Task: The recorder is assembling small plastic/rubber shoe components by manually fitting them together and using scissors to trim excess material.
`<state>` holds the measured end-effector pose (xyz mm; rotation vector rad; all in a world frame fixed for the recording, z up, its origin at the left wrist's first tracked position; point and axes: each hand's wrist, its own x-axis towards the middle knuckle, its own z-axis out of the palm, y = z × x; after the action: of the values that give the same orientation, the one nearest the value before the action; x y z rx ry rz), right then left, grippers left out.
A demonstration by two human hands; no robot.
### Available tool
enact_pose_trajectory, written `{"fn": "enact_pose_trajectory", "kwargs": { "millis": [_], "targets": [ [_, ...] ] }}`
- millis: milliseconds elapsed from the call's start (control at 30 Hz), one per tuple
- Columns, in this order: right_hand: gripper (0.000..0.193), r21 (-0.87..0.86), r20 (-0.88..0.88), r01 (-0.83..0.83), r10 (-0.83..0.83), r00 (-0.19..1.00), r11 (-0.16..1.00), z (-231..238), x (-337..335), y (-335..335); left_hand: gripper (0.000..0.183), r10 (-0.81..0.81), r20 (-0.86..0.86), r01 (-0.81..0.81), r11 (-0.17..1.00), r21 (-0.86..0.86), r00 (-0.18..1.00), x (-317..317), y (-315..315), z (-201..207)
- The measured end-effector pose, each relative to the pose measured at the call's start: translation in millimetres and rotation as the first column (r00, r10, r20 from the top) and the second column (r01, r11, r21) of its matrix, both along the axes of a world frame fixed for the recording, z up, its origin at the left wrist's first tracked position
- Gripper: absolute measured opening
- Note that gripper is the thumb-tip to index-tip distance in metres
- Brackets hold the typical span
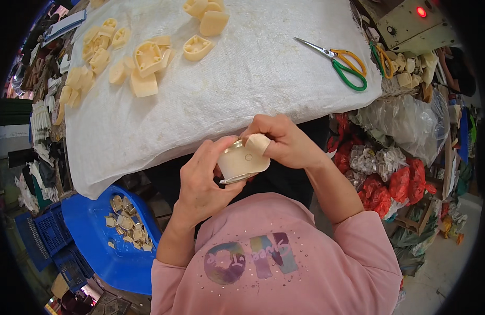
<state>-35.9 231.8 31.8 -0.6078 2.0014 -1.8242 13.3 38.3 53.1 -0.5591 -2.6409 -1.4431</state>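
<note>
My left hand (198,176) is closed around a cream-coloured shell-like part (240,164) with a shiny gold-toned edge and a small round mark on its face. From the other side, my right hand (284,140) pinches a smaller cream piece (257,143) at the top of that shell. The two pieces meet or overlap there; whether they are joined I cannot tell. Both hands are just off the table's near edge, above my lap. Some fingertips are hidden behind the parts.
A white woven sheet covers the table (242,79). Several cream plastic parts (148,58) lie in clusters at its far left. Scissors (339,63) with green and orange handles rest at the right. Gold-toned pieces sit in a blue plastic chair seat (90,220). Red bags (400,184) are at right.
</note>
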Motion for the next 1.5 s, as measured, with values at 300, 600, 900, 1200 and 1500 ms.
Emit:
{"fn": "enact_pose_trajectory", "kwargs": {
  "millis": [300, 600, 900, 1200, 1500],
  "targets": [
    [0.023, -0.126, 0.131, 0.147, -0.131, 0.983, 0.981, -8.0, 12.8, -7.1, 0.054, 0.129, -0.22, -0.119, 0.991, 0.06, 0.967, -2.8, 13.2, -15.3],
    [0.03, 0.05, -0.038, 0.332, -0.33, 0.943, 0.942, -6.2, 25.2, -18.4, 0.051, 0.223, -0.399, -0.256, 0.966, -0.031, 0.89, -2.8, 31.9, -19.8],
    [0.036, -0.319, 0.445, 0.333, -0.17, 0.879, 0.887, -19.6, 36.5, -24.8, 0.056, 0.201, -0.511, -0.254, 0.967, -0.034, 0.835, -6.3, 20.6, -34.7],
    [0.047, -0.124, 0.135, 0.375, -0.358, 0.924, 0.919, -7.0, 43.4, -44.0, 0.056, 0.204, -0.485, -0.255, 0.966, -0.042, 0.851, -1.0, 17.4, -40.0],
    [0.044, -0.287, 0.152, 0.307, -0.274, 0.95, 0.907, -15.2, 31.2, -23.8, 0.062, 0.257, -0.171, -0.255, 0.966, 0.031, 0.951, -8.2, 14.7, -28.6]
  ]
}}
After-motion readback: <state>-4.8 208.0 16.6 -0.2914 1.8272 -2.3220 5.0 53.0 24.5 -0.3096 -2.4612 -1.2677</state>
